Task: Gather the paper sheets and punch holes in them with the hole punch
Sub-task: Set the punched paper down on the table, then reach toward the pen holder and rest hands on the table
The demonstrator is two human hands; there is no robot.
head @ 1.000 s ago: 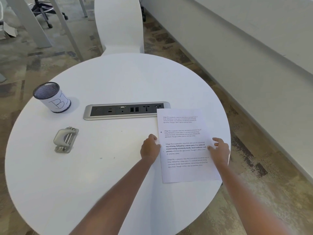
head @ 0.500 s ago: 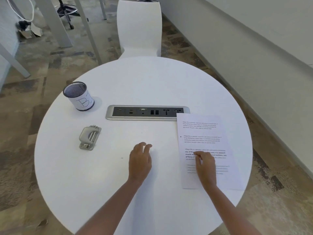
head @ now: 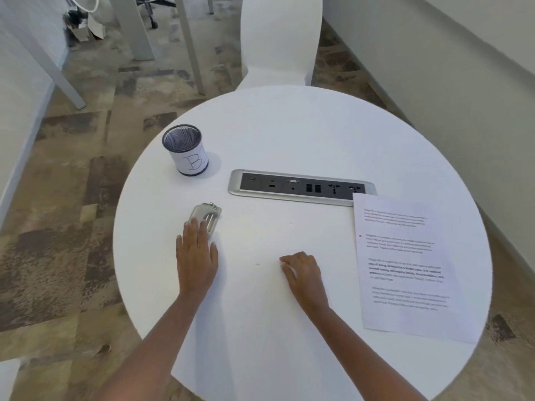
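Paper sheets (head: 405,264) lie flat as a printed stack at the right edge of the round white table (head: 289,131), the far left corner just overlapping the right end of the silver power strip (head: 301,187) set into the tabletop, the near right corner hanging slightly past the table rim. Neither hand touches them.

The left hand (head: 197,256) is palm down with fingers (head: 193,227) spread and extended, the tips lying on the near end of the metal hole punch (head: 207,217), which sits flat toward the left edge of the table. The hand is laid over it, not closed around it.

The right hand (head: 302,272) rests near the middle of the table toward the near edge, well apart from the sheets, its fingers curled loosely inward with nothing visibly between them.

A mesh pen cup (head: 185,150) with a white label stands upright near the far left edge, beyond the hole punch. 1 white chair (head: 280,39) stands at the far side of the table.
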